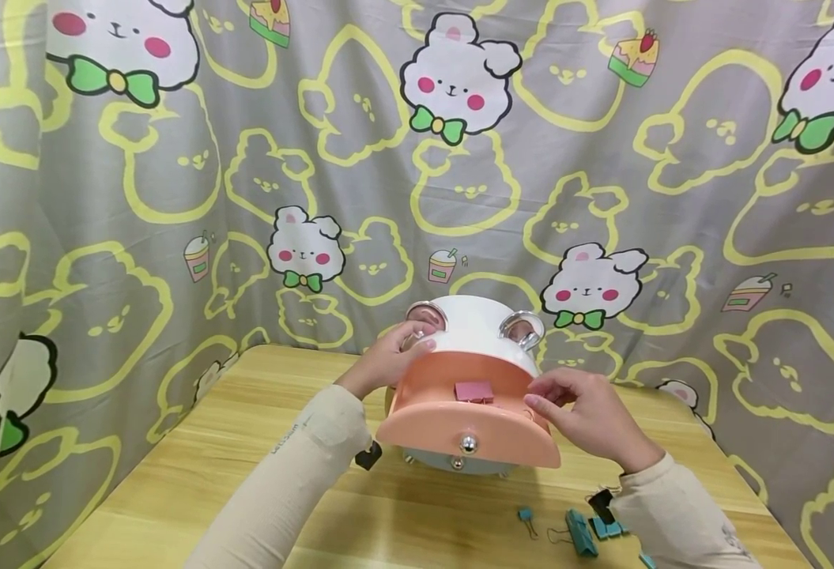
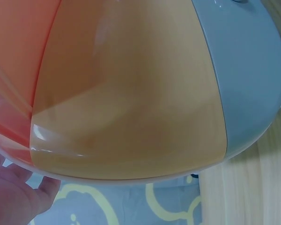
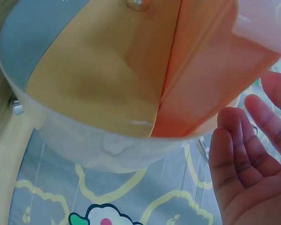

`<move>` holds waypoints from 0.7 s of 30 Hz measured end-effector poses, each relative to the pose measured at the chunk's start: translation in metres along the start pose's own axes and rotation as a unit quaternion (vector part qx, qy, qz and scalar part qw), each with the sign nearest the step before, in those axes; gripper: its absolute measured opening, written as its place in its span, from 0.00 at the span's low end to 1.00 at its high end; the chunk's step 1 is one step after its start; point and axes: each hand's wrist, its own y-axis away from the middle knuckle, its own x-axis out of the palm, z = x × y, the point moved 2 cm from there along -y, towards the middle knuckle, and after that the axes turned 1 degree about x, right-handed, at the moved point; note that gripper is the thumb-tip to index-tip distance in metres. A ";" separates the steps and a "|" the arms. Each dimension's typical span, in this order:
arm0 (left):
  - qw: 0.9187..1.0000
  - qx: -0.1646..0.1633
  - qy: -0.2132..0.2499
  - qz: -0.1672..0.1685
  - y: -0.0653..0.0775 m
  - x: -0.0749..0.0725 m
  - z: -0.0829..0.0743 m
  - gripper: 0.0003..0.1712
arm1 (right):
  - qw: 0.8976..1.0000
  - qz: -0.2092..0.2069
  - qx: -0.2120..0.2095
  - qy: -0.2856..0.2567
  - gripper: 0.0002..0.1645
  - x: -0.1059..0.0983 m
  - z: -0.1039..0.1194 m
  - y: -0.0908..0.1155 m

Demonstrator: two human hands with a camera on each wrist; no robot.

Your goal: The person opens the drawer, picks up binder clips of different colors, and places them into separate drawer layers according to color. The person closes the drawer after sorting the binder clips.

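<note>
A round desktop drawer box (image 1: 477, 320) with a white shell and silver ear-shaped trims stands on the table. Its top orange drawer (image 1: 469, 431) is pulled out, with a pink binder clip (image 1: 473, 391) inside. My left hand (image 1: 391, 356) rests at the box's upper left, by the left ear (image 1: 427, 314); part of its fingers is hidden in the left wrist view. Near the drawer's right edge is my right hand (image 1: 587, 415), its fingers loosely bent. In the right wrist view its thumb and fingers (image 3: 227, 154) stand apart beside the orange drawer (image 3: 210, 79).
On the table (image 1: 246, 458), front right, lie a large teal binder clip (image 1: 582, 533), a second teal clip (image 1: 605, 528) and a small blue one (image 1: 526, 514). A closed yellow drawer (image 2: 131, 93) and blue-grey drawer (image 2: 248, 79) sit below the orange one. A patterned curtain (image 1: 374, 182) hangs behind.
</note>
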 end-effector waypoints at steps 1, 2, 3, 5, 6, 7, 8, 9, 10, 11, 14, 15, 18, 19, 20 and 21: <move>1.000 -0.002 0.004 0.000 0.000 0.000 0.000 0.20 | 1.000 -0.001 0.003 0.001 0.04 -0.001 -0.001 0.001; 1.000 -0.003 0.007 0.000 0.000 0.000 0.000 0.21 | 1.000 -0.001 0.006 0.001 0.04 -0.002 -0.002 0.001; 1.000 -0.005 0.009 0.000 0.001 0.000 -0.001 0.21 | 1.000 -0.002 0.009 0.003 0.04 -0.003 -0.003 0.002; 1.000 -0.003 0.010 0.000 0.001 -0.001 -0.002 0.21 | 1.000 -0.005 0.012 0.005 0.04 -0.004 -0.007 0.004; 1.000 -0.001 0.007 0.000 0.001 -0.001 -0.002 0.20 | 1.000 -0.007 0.011 0.005 0.04 -0.005 -0.009 0.005; 1.000 0.002 0.004 0.000 0.000 -0.001 -0.002 0.20 | 1.000 -0.010 0.010 0.006 0.04 -0.006 -0.011 0.006; 1.000 0.004 0.002 -0.001 0.000 -0.001 -0.002 0.20 | 1.000 -0.013 0.007 0.008 0.04 -0.006 -0.013 0.008; 1.000 0.006 0.000 0.000 0.000 -0.001 -0.002 0.20 | 1.000 -0.018 0.006 0.011 0.04 -0.007 -0.016 0.009; 1.000 0.009 -0.001 0.000 -0.001 -0.001 -0.002 0.20 | 1.000 -0.022 0.004 0.014 0.04 -0.008 -0.018 0.011; 1.000 0.011 -0.004 0.000 -0.001 -0.001 -0.002 0.20 | 0.999 -0.026 0.005 0.018 0.04 -0.009 -0.019 0.012; 1.000 0.012 -0.004 0.001 -0.002 -0.001 -0.003 0.20 | 0.999 -0.033 0.015 0.029 0.04 -0.012 -0.025 0.018; 1.000 0.013 -0.005 0.001 -0.002 -0.001 -0.003 0.20 | 0.999 -0.034 0.021 0.031 0.04 -0.013 -0.028 0.020; 1.000 0.009 -0.004 0.000 -0.002 0.000 -0.002 0.20 | 0.998 -0.031 0.038 0.035 0.04 -0.014 -0.035 0.025; 1.000 0.008 -0.004 -0.001 -0.002 0.000 -0.002 0.20 | 0.998 -0.029 0.043 0.036 0.04 -0.014 -0.038 0.027; 1.000 0.007 -0.004 -0.001 -0.002 -0.001 -0.001 0.20 | 0.998 -0.027 0.048 0.036 0.04 -0.014 -0.041 0.029; 1.000 0.003 -0.004 -0.001 -0.001 0.000 -0.001 0.20 | 0.998 -0.026 0.053 0.036 0.03 -0.014 -0.044 0.031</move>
